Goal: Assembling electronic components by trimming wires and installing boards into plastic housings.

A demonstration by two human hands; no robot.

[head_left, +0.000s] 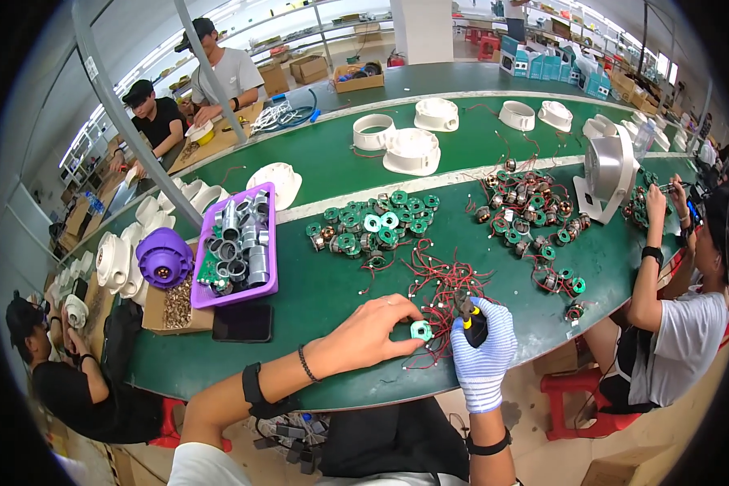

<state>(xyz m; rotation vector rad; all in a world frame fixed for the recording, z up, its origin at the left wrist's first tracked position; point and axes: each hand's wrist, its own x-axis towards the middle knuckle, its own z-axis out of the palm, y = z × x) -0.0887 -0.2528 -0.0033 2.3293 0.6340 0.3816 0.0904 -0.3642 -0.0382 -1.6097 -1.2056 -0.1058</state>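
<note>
My bare left hand (370, 330) pinches a small motor with a round green circuit board (420, 330) between thumb and fingers, just above the green table. In a striped white-and-blue glove, my right hand (484, 344) is closed around pliers with black-and-yellow handles (470, 314). Their dark jaws point away from me, over a heap of thin red wires (445, 275) with small white connectors. Just beyond the wires lies a pile of small motors with green boards (377, 223). Another pile of motors with copper windings (530, 202) is to the right.
Left of my hand are a purple basket (274, 263) of metal cylinders, a black phone (243, 323) and a cardboard box of screws (164, 317). White round housings (411, 152) stand on the belt beyond. A co-worker (688, 300) sits at the right; others work at the left.
</note>
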